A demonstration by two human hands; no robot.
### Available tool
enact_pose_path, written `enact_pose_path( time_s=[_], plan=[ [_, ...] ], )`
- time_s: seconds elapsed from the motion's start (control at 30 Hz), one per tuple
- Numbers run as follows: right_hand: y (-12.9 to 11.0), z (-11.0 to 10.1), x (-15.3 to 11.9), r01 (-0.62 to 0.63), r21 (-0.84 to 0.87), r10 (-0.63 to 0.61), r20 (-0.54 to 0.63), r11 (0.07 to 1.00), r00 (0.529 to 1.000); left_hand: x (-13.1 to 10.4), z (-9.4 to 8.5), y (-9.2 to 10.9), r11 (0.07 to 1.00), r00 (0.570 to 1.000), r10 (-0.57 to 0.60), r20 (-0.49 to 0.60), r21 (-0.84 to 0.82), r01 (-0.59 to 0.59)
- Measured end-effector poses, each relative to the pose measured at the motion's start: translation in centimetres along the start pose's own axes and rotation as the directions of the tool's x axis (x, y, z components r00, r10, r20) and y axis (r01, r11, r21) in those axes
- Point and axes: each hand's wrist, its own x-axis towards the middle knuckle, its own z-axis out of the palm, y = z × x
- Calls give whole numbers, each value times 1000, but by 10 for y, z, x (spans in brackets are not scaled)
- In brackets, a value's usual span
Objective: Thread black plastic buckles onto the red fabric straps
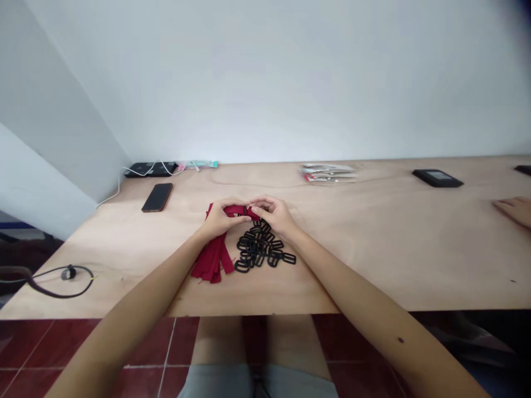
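Both hands meet over the table around one red strap [234, 210] with a dark buckle on it. My left hand [222, 219] is closed on the strap's left part, thumb along its near side. Pinched between the thumb and fingers of my right hand [274, 214] is the strap's right end, beside the buckle. Below my left hand and wrist lies a fanned pile of red straps [213, 258]. A heap of black slide buckles [259, 246] lies just right of those straps, partly under my right hand.
A phone [157, 198] lies to the left, with black boxes [145, 169] and a white cable behind. A looped black cable [62, 282] is at front left. Flat packets [327, 172] lie at the back; a black device [437, 178] and another person's hand [514, 210] are at right.
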Motion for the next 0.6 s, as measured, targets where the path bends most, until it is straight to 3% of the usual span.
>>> enact_pose_path(
  time_s=[0.6],
  plan=[
    [3, 2, -1, -43, 46, 39, 73, 998, 997, 1, 1, -10, 986, 992, 119, 43, 115, -124]
  ],
)
